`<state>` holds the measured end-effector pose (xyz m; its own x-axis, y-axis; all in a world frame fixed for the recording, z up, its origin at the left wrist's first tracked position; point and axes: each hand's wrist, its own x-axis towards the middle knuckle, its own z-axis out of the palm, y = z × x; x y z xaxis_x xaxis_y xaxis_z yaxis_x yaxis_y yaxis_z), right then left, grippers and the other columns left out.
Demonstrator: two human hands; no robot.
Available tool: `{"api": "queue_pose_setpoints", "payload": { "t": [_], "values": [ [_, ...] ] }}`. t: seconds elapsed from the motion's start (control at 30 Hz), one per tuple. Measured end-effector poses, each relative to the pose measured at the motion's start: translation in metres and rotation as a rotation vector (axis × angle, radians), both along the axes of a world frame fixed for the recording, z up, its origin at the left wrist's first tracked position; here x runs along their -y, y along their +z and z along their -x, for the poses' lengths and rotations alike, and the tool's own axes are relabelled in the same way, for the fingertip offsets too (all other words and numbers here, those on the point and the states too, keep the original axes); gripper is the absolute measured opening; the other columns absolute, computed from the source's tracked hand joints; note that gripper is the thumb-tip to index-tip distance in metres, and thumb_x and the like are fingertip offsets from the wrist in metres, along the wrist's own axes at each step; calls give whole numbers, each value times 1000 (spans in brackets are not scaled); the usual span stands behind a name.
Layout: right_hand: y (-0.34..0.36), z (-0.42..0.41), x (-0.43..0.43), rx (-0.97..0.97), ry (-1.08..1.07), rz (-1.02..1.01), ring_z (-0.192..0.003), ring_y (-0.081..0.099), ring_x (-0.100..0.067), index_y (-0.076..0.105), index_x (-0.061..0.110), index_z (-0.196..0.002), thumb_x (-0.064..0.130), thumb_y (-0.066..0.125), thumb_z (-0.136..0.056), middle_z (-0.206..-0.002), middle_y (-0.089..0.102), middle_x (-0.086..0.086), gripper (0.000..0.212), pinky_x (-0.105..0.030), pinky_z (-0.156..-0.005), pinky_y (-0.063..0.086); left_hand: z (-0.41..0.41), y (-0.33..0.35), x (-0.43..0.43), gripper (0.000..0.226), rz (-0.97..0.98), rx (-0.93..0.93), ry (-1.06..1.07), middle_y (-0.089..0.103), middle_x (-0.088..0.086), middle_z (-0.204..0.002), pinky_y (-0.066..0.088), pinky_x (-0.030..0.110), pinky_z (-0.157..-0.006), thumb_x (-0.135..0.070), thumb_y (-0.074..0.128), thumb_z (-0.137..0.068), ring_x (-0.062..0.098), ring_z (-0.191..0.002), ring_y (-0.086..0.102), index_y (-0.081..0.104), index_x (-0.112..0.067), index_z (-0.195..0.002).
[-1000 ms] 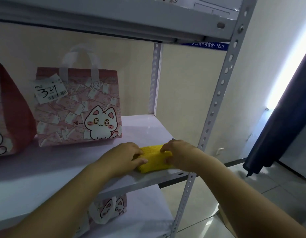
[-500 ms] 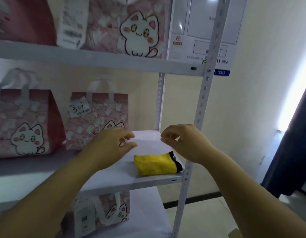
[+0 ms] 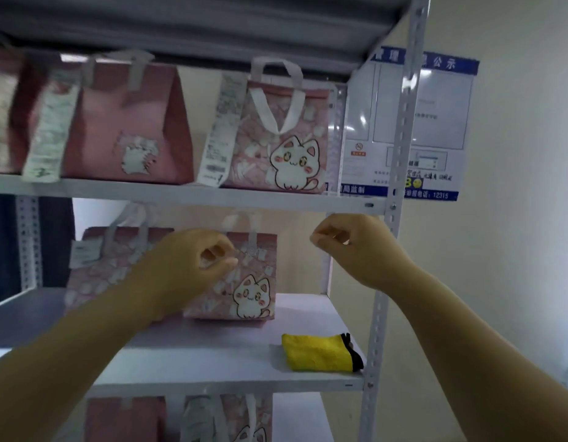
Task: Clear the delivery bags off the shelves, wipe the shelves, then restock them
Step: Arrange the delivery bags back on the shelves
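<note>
A folded yellow cloth point(image 3: 319, 352) lies at the front right corner of the middle shelf point(image 3: 212, 355). Behind it stand pink delivery bags printed with a white cat point(image 3: 244, 282). More pink cat bags sit on the upper shelf point(image 3: 285, 135), with long receipts hanging from them. My left hand point(image 3: 193, 266) hovers in front of the middle-shelf bag, fingers loosely curled, holding nothing. My right hand point(image 3: 352, 247) is raised just under the upper shelf's front edge, fingers loosely curled and empty. Both hands are well above the cloth.
A white perforated upright post point(image 3: 391, 250) frames the shelf's right side. A blue and white notice board point(image 3: 435, 132) hangs on the wall behind it. Further pink bags point(image 3: 238, 419) stand on the lower shelf. Bare wall lies to the right.
Both hands let go of the yellow cloth and rose from the middle shelf toward the upper shelf. The view tilted upward, bringing the upper shelf's bags into sight.
</note>
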<state>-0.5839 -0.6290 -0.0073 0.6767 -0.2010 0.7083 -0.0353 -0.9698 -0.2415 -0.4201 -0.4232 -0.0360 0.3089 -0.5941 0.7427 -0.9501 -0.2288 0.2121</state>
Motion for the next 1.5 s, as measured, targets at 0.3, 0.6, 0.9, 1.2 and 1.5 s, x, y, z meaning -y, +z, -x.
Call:
{"api": "queue_pose_setpoints", "payload": {
  "t": [0.3,0.6,0.9,1.2,1.5],
  "values": [
    [53,-30,-18,103,-34,35,-77,60,0,68,26,-89,35,59,-87,-79,64,16,13,-20,-71,48,-34,61,-24,15,39,124,69,64,-11,-82,40,12,-64,-29,65,-83,-2,-75,58,66,-19,-94],
    [76,-78,6,300,-256,4,-75,60,-8,63,23,-91,35,59,-88,-80,62,12,13,-25,-66,48,-90,104,-4,27,49,134,123,61,-5,-90,49,30,-77,-34,61,-85,11,-82,57,61,-16,-106],
    [82,-115,56,266,-462,-173,-116,49,-26,37,16,-135,37,65,-83,-133,46,-8,63,-41,-93,43,-132,124,64,62,12,-63,170,37,15,-134,41,43,-95,-36,57,-88,33,-119,44,27,-11,-136],
    [81,-136,76,137,-474,-278,-87,53,-18,41,20,-125,39,57,-88,-111,60,-3,44,-29,-67,41,-151,124,97,44,98,-221,16,55,15,-121,48,34,-76,-24,54,-91,29,-99,57,34,-3,-124],
    [85,-104,56,458,-361,-343,-93,60,-20,46,16,-123,31,68,-83,-114,61,-3,48,-27,-69,48,-133,125,86,41,261,-200,-111,60,8,-118,44,29,-78,-18,65,-84,21,-98,57,44,-9,-119]
  ]
}}
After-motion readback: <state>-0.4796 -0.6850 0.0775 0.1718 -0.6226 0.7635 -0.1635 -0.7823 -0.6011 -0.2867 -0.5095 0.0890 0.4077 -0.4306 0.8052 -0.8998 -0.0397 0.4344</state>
